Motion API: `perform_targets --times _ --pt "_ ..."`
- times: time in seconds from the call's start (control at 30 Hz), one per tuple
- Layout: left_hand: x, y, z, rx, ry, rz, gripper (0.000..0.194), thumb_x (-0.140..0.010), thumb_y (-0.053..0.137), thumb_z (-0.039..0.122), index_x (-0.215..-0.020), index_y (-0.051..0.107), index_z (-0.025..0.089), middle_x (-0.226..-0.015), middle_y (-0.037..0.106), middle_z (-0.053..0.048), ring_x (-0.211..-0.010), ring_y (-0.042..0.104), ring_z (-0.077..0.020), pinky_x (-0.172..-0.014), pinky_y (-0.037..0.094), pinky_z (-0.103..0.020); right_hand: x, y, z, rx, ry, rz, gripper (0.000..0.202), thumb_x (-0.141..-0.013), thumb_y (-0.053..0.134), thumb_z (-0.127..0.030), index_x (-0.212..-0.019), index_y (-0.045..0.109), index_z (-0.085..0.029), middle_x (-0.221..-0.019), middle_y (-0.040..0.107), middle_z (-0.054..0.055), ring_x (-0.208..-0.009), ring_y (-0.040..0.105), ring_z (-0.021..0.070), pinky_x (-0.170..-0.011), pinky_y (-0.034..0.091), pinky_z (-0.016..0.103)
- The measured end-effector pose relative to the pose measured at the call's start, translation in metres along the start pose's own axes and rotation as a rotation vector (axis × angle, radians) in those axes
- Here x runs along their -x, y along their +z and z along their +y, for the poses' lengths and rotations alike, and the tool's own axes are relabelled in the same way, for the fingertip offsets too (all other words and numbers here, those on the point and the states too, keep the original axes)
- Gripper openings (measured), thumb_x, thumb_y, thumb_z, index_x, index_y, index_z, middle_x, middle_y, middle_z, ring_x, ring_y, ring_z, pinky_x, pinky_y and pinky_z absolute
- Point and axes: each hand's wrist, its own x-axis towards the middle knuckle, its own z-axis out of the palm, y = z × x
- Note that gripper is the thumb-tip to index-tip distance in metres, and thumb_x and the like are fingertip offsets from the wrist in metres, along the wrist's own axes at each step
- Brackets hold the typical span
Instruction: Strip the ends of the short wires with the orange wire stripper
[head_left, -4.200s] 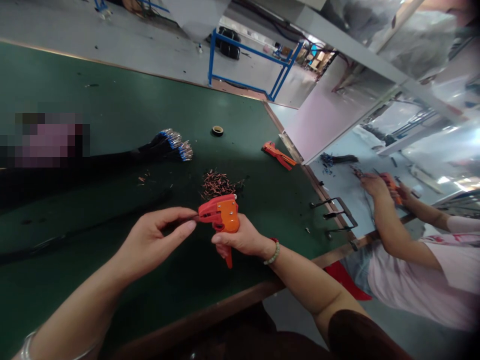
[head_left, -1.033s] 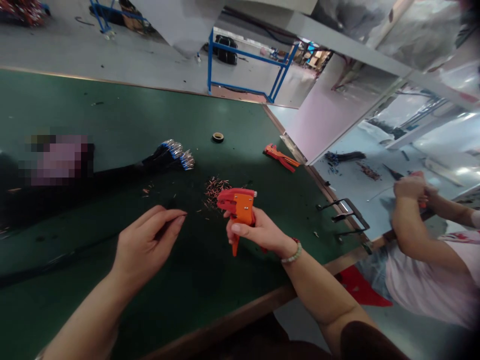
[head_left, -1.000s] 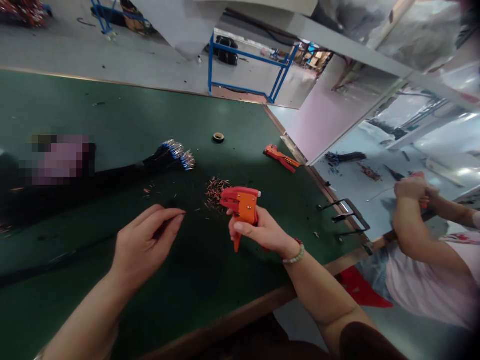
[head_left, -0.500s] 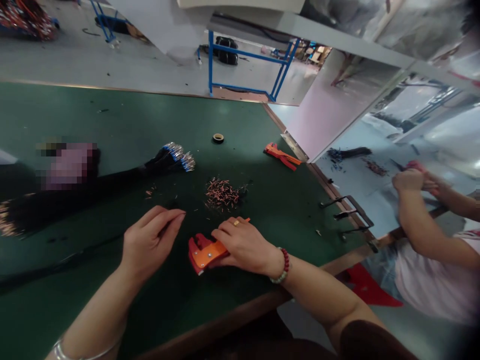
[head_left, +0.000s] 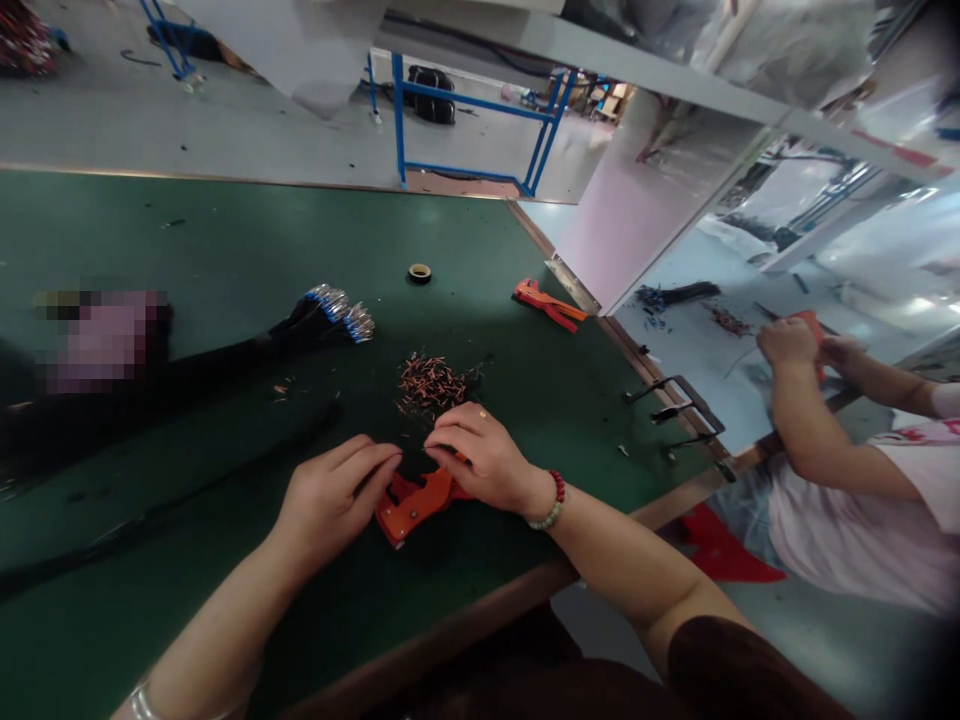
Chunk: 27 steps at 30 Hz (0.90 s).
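Note:
My left hand (head_left: 334, 500) is closed in a pinch, its fingertips pointing right; whatever is between them is too small to make out. Close by on the right, my right hand (head_left: 491, 462) curls over an orange and red wire stripper (head_left: 412, 512). Part of the stripper's handles disappears under the palm, and its jaws face my left fingertips. The right thumb and fingertips reach toward the left ones with a small gap between. Just beyond the right hand lies a pile of copper-coloured wire scraps (head_left: 431, 383). A thin black cable (head_left: 150, 525) stretches across the table left of my hands.
A black wire bundle (head_left: 225, 362) with blue and silver ends lies at left, near a blurred-out object (head_left: 109, 340). Farther back are a tape roll (head_left: 420, 273) and a second wire stripper (head_left: 551, 304). A black metal bracket (head_left: 679, 412) sits at the right edge; a co-worker's hands (head_left: 799, 345) work beyond.
My left hand has moved right, toward the right hand. The right fingers have lifted and stretched toward the left fingertips, and the stripper has tilted. The whole view has shifted slightly.

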Motion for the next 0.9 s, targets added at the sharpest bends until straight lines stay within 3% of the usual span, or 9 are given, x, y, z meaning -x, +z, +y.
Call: perform_targets --times 0.3,0.53,0.67,0.73,0.83,0.9 --pt "0.002 0.006 -0.002 -0.075 0.134 0.008 0.019 -0.103 0.056 0.020 -0.100 0.074 0.017 -0.078 0.072 -0.002 -0.063 0.068 -0.0109 -0.059 0.052 -0.020 -0.001 -0.001 0.003 0.050 0.034 0.002 0.011 -0.097 0.062 -0.019 -0.088 0.069 -0.019 -0.091 0.073 0.006 -0.090 0.065 0.0202 -0.087 0.049 0.036" --pt "-0.001 0.003 0.000 0.038 0.033 0.026 0.023 -0.103 0.055 0.024 -0.096 0.076 0.020 -0.078 0.074 -0.002 -0.065 0.071 -0.0118 -0.062 0.055 -0.019 -0.002 -0.005 0.006 -0.004 0.018 0.054 0.010 -0.097 0.062 -0.019 -0.089 0.068 -0.021 -0.090 0.072 0.006 -0.090 0.067 0.0205 -0.086 0.051 0.038" --pt "-0.002 -0.018 -0.005 -0.034 -0.154 0.153 0.019 -0.100 0.062 0.033 -0.094 0.076 0.022 -0.084 0.079 -0.001 -0.071 0.074 -0.0145 -0.064 0.056 -0.021 -0.004 -0.015 0.028 -0.078 0.226 0.290 0.013 -0.101 0.059 -0.022 -0.092 0.068 -0.021 -0.093 0.070 0.007 -0.091 0.067 0.0208 -0.083 0.056 0.038" --pt "-0.003 -0.026 -0.008 -0.056 -0.252 0.210 0.018 -0.098 0.065 0.037 -0.094 0.077 0.024 -0.082 0.078 0.001 -0.067 0.072 -0.0142 -0.059 0.054 -0.022 -0.005 -0.019 0.040 -0.043 0.322 0.322 0.020 -0.104 0.056 -0.027 -0.091 0.070 -0.020 -0.092 0.070 0.008 -0.089 0.068 0.0216 -0.084 0.058 0.040" --pt "-0.004 -0.026 -0.007 0.001 -0.257 0.182 0.020 -0.097 0.065 0.039 -0.092 0.077 0.024 -0.079 0.078 0.002 -0.063 0.070 -0.0133 -0.055 0.052 -0.021 -0.004 -0.019 0.045 0.095 0.345 0.226 0.025 -0.104 0.057 -0.033 -0.115 0.073 -0.018 -0.113 0.071 0.015 -0.108 0.067 0.0292 -0.100 0.055 0.052" --pt "-0.004 -0.019 -0.003 0.055 -0.218 0.131 0.021 -0.097 0.065 0.039 -0.090 0.076 0.023 -0.080 0.078 0.001 -0.064 0.071 -0.0131 -0.057 0.052 -0.020 -0.002 -0.015 0.039 0.113 0.322 0.191 0.039 -0.103 0.059 -0.036 -0.138 0.064 -0.019 -0.131 0.066 0.017 -0.123 0.063 0.0311 -0.109 0.052 0.055"
